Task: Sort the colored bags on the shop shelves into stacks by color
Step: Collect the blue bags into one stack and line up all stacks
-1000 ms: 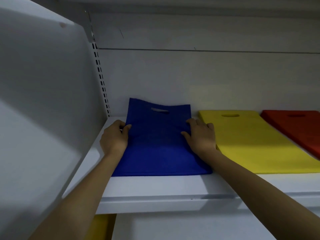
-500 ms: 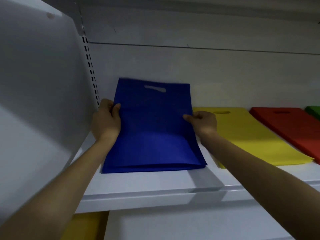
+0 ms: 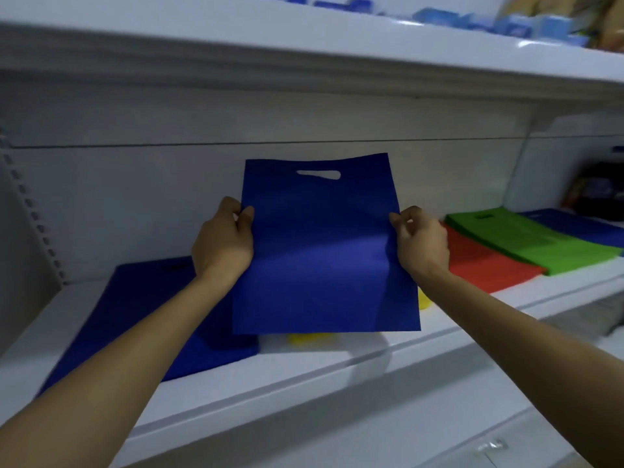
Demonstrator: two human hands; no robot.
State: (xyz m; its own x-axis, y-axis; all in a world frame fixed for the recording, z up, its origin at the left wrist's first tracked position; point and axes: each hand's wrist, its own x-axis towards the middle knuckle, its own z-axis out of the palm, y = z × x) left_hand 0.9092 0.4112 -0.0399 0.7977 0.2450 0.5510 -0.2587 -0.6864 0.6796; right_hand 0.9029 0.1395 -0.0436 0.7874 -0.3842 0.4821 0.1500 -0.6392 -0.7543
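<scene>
A blue bag (image 3: pixel 324 251) with a cut-out handle hangs upright in the air above the white shelf (image 3: pixel 337 363). My left hand (image 3: pixel 224 241) pinches its left edge and my right hand (image 3: pixel 420 241) pinches its right edge. A blue stack (image 3: pixel 141 319) lies flat on the shelf at the left, below my left arm. The lifted bag hides most of the yellow stack (image 3: pixel 423 298). To the right lie a red stack (image 3: pixel 483 265), a green stack (image 3: pixel 533 238) and another blue stack (image 3: pixel 580 226).
An upper shelf (image 3: pixel 304 45) with blurred blue packets overhangs close above the bags. A slotted upright (image 3: pixel 30 211) runs down the back wall at the left. Dark goods (image 3: pixel 597 190) stand behind a divider at the far right.
Both hands have lifted one blue bag off the blue stack and carried it up and to the right. My view has swung right, bringing the green and far blue stacks into sight.
</scene>
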